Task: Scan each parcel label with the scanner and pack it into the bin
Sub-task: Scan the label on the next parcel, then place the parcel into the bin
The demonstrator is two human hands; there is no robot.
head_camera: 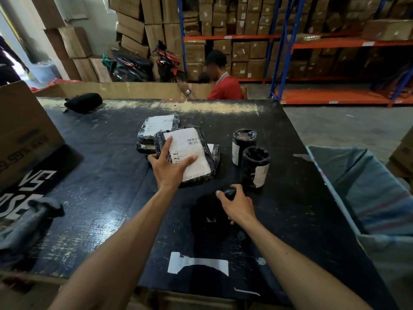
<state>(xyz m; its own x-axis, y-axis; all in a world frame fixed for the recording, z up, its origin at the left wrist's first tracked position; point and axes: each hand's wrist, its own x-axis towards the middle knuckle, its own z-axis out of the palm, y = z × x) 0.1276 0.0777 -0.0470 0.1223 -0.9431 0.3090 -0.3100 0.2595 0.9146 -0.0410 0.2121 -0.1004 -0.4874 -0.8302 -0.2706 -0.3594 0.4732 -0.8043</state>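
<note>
Scanning step: the left hand (169, 168) presses flat fingers on the top parcel (190, 153), while the right hand (238, 204) grips the scanner (230, 193). Next, aim at the label just ahead.

The scanner (230, 193) is mostly buried under the right hand (240, 205); only a dark tip shows, black against the black surface (96, 175). Under the left hand (169, 168), the top parcel (190, 157) covers most of the parcels beneath. Its label print is too small to read. The bin (368, 186), right of the hands, runs off the frame edge.
</note>
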